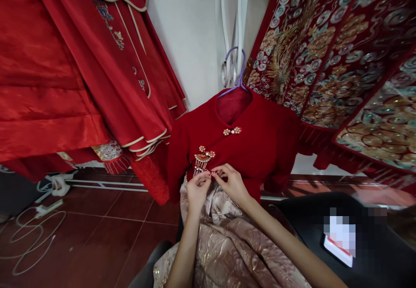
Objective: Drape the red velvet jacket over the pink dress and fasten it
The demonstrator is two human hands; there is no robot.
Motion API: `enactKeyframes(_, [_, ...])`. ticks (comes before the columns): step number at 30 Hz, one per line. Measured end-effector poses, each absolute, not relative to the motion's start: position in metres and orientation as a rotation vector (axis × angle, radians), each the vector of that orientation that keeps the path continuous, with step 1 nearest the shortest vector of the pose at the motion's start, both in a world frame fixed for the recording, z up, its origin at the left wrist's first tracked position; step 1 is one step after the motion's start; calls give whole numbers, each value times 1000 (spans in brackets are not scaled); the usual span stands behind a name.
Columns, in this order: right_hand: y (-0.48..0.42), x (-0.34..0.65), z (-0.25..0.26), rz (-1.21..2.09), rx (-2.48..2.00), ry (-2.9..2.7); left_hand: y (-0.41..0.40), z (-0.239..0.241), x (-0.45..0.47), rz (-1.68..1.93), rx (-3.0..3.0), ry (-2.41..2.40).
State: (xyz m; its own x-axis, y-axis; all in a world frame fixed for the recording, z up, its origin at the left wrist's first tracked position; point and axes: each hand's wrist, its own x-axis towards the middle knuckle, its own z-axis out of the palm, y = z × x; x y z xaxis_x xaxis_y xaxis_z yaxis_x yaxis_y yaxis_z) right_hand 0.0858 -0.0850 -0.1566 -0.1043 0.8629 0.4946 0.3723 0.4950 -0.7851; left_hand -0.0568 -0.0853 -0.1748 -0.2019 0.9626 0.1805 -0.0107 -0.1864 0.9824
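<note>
A dark red velvet top (260,140) hangs in front of me on a purple hanger (241,69). Below its neckline is a gold and pearl flower clasp (232,131). A fan-shaped brooch with hanging beads (202,160) sits lower on the chest. My left hand (199,187) and my right hand (232,183) meet just under the brooch, fingertips nearly touching. Both pinch a small red piece (213,172) at the top's front; its exact shape is too small to make out. Pinkish, gold-patterned fabric (224,240) lies bunched beneath my forearms.
Red garments with pale piping (139,58) hang at left, and an embroidered red garment (312,58) at right. White straps (239,19) hold the hanger. A phone (338,251), partly pixelated, lies on a black seat (308,227). White cables (39,236) trail across the tiled floor (107,227).
</note>
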Motion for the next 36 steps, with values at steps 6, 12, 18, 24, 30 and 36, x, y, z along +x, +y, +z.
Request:
enactKeyframes(6, [-84,81,-160,531,-1075,-1668,-83,-173,-64,1451,1351,1285])
enactKeyframes(12, [-90,84,-161,578,-1079,-1632,-88,-176,-63,1444,1432,1264])
enactKeyframes(18, [-103,103,-152,613,-1156,-1525,-90,-182,-69,1577,1290,1300])
enactKeyframes(24, [-105,105,-150,573,-1190,-1479,-92,-176,-74,1600,1323,1390])
enactKeyframes(30, [-105,99,-162,624,-1180,-1532,-103,-167,-64,1471,1707,1427])
enactKeyframes(36, [-100,95,-167,692,-1156,-1556,-103,-166,-59,1490,1861,1435])
